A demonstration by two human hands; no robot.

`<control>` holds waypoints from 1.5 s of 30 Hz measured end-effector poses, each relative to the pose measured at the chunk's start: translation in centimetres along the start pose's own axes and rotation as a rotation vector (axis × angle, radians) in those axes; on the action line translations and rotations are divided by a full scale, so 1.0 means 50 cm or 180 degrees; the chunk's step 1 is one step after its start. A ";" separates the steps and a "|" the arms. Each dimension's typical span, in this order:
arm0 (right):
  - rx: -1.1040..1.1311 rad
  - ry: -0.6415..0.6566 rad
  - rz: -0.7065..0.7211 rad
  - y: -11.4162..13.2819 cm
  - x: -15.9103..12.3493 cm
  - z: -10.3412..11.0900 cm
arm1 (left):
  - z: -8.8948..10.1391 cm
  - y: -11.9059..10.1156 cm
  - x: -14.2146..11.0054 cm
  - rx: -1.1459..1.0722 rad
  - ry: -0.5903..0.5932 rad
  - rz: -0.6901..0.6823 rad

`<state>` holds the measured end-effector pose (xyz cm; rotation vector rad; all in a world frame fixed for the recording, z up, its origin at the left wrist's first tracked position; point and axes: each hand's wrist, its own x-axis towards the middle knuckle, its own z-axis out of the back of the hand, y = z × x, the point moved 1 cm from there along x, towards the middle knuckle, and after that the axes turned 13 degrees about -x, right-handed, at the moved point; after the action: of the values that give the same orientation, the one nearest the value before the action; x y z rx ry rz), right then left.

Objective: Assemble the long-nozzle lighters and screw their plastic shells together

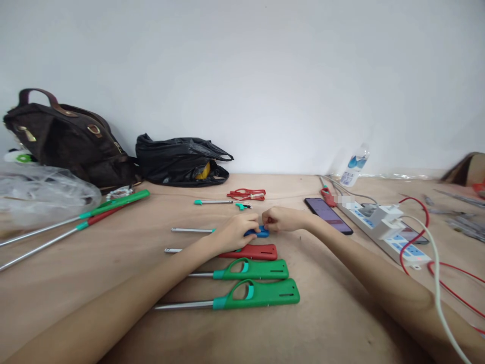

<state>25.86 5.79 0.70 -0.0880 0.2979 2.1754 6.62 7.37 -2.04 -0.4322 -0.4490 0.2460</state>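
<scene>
A blue long-nosed lighter [262, 232] lies on the table, its metal tube pointing left. My left hand [238, 230] is closed over its handle and hides much of it. Against the handle's right end, my right hand [281, 219] has its fingers curled in a pinch; what is between them is hidden. Nearer to me are a red lighter [261, 251] and two green lighters [265, 269], [271, 293], laid in a row. Beyond my hands lie opened red casing pieces [247, 194], a metal tube with a teal tip [214, 202] and a small teal trigger piece [241, 207].
Two more lighters [113, 205] lie at the left, by a clear plastic bag [45, 194]. A dark bag [68, 141] and a black plastic bag [178, 159] stand behind. Rightward are a phone [329, 216], a power strip [382, 232] with cables and a bottle [355, 164].
</scene>
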 end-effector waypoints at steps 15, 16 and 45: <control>-0.0674 -0.0240 0.0161 0.008 0.007 -0.010 | -0.005 0.011 -0.002 -0.0181 0.0008 -0.0044; -0.0792 -0.0231 0.0133 0.010 0.007 -0.010 | -0.004 0.010 -0.002 -0.0168 -0.0002 -0.0045; -0.1193 -0.0558 0.0327 0.015 -0.004 0.000 | -0.007 0.016 -0.001 -0.0299 -0.0021 -0.0132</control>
<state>25.37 5.19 0.88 -0.0923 -0.2114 2.2998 6.60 7.93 -2.69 -0.5137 -0.4768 0.1868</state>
